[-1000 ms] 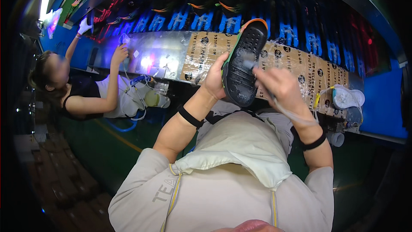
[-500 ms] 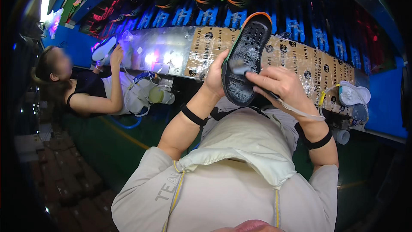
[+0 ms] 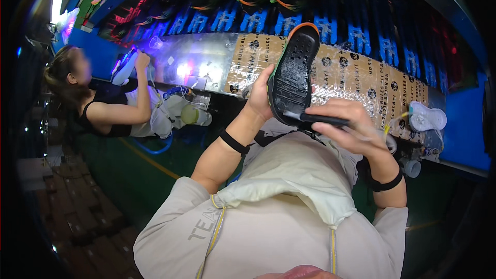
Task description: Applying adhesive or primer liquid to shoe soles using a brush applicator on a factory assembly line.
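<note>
My left hand [image 3: 260, 95] grips a shoe sole [image 3: 295, 67] by its left edge and holds it up in front of me. The sole's face is black and glossy with small holes toward the toe; its rim shows orange at the toe and green along the side. My right hand [image 3: 350, 124] is closed round a brush [image 3: 324, 119] with a black handle, and a clear tube runs back from it past the wrist. The brush tip rests on the heel end of the sole. My left fingers behind the sole are hidden.
Behind the sole runs a bench covered with taped brown cardboard [image 3: 248, 67]. Beyond it stands a row of blue holders [image 3: 287, 23] with dark shoe parts above. A white sole [image 3: 428, 117] lies at the bench's right end. At left, a co-worker [image 3: 111, 103] holds a pale sole [image 3: 123, 72].
My right hand has moved down and slightly right, taking the brush from the middle of the sole to its heel. The sole has shifted slightly left and tilts more upright.
</note>
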`<state>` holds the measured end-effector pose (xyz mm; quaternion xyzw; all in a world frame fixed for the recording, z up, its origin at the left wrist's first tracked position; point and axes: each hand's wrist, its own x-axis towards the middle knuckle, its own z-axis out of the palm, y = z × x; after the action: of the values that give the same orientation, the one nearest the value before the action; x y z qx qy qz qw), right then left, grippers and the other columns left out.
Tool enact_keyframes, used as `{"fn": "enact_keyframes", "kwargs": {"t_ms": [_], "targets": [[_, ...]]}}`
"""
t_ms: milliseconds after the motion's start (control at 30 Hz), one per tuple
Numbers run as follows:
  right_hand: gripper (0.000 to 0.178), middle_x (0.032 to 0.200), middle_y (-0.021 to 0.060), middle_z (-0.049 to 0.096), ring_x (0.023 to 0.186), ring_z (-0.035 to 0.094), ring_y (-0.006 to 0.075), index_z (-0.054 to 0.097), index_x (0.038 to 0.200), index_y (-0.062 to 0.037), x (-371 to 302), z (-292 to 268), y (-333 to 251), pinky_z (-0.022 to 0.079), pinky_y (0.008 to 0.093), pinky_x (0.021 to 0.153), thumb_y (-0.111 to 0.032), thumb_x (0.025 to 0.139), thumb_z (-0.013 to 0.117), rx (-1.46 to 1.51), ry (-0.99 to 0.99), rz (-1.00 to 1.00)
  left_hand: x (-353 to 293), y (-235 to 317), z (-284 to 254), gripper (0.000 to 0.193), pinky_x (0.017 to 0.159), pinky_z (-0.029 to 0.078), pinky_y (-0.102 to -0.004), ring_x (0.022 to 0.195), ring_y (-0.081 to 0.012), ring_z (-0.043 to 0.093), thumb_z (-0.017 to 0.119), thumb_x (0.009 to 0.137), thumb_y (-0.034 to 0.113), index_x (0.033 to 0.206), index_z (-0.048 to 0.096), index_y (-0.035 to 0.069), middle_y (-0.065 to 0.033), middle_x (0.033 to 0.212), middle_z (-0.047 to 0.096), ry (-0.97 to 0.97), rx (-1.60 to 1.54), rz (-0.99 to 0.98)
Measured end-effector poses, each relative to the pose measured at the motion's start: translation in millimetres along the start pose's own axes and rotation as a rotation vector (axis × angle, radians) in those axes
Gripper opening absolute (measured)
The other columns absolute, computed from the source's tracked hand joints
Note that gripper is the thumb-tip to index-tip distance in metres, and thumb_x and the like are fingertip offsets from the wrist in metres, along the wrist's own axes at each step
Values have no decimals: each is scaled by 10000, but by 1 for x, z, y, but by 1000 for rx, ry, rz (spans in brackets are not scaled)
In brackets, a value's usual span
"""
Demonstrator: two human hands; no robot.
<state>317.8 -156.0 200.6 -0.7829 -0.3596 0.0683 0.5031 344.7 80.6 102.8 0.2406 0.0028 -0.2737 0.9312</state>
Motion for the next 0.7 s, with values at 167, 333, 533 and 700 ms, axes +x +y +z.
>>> {"fn": "enact_keyframes", "kwargs": {"t_ms": [167, 333, 533, 700], "targets": [[279, 1000, 141, 732, 836, 682, 190, 721, 1153, 11, 1, -7, 24, 525, 300, 754, -113, 905, 692, 148, 426, 162, -2, 10, 10, 710, 1024, 509, -564, 1216, -440, 597, 185, 1046, 485, 1491, 403, -23, -322, 1344, 565, -65, -85, 65], [355, 1079, 126, 730, 905, 664, 165, 672, 1290, 0, -4, -10, 93, 518, 304, 828, -163, 974, 662, -67, 671, 194, -17, 6, 1, 665, 998, 532, -593, 1344, -495, 476, 289, 1042, 446, 1504, 378, -25, -331, 1477, 423, 123, -383, 159], [352, 1242, 168, 699, 1054, 668, 216, 659, 1288, 29, -40, -1, 197, 505, 329, 929, -179, 1007, 623, -85, 828, 321, -25, 10, -22, 601, 910, 622, -461, 1263, -451, 565, 404, 1036, 346, 1462, 389, -77, -350, 1421, 468, 102, -545, 239], [364, 1249, 166, 696, 1091, 648, 224, 657, 1288, 33, -42, 6, 212, 481, 334, 969, -197, 1008, 620, -33, 851, 395, -26, 16, -29, 621, 842, 649, -425, 1188, -424, 626, 527, 1006, 339, 1425, 420, -107, -350, 1384, 493, 118, -571, 239]]}}
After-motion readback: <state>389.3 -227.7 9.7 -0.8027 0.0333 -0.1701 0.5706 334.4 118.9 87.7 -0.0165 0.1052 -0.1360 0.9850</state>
